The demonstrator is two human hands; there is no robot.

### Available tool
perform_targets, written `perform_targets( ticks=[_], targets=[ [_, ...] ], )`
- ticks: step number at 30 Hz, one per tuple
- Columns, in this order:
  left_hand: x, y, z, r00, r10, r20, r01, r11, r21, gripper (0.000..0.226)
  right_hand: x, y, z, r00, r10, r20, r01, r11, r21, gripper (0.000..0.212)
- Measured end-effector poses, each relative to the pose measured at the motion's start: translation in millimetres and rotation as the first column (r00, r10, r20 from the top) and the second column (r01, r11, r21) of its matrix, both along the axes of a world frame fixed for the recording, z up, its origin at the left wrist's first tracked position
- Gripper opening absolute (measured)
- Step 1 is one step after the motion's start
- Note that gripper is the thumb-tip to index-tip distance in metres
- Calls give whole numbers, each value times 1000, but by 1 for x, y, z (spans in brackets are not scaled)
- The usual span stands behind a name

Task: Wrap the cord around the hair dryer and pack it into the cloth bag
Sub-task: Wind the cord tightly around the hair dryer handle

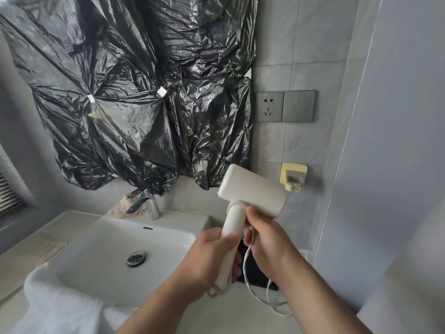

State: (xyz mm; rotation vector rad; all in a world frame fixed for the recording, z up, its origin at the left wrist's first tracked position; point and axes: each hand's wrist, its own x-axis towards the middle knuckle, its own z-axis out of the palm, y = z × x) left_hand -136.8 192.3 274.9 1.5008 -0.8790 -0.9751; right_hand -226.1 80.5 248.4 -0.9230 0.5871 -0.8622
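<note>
Above the sink [96,247], left hand [212,259] grips hair dryer [252,189]; right hand [269,242] pinches cord [245,266], its end hidden.

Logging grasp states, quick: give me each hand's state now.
Left hand: grips the white plastic hair dryer by its handle.
Right hand: pinches the thin white cord.

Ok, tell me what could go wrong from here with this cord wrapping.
1. The thin white cord trails in a slack loop onto the pale counter below the right hand; it could snag or tangle while being wound.
2. Only the left hand grips the white plastic hair dryer by its handle, beside the white ceramic sink basin; a slip might drop it in.
</note>
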Motion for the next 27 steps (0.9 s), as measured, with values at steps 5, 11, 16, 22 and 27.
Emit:
perform_targets(
  ticks=[5,11,16,22,27],
  targets=[
    [0,2,0,983,-63,-175,57,998,-40,34,-6,-6,-2,980,148,136,-150,989,7,16],
    [2,6,3,906,-189,-379,177,982,-68,36,-4,-12,-3,955,274,115,-266,961,-76,96],
    [6,6,3,846,-209,-491,228,973,-21,42,-4,-14,-7,975,214,60,-204,968,-143,85],
    [41,0,5,985,-169,28,164,978,131,58,-9,-19,-9,980,198,-21,-198,957,-211,55],
    [66,-21,42,664,46,746,59,992,-114,123,-19,-27,4,940,316,-131,-339,912,-232,19]
  ],
)
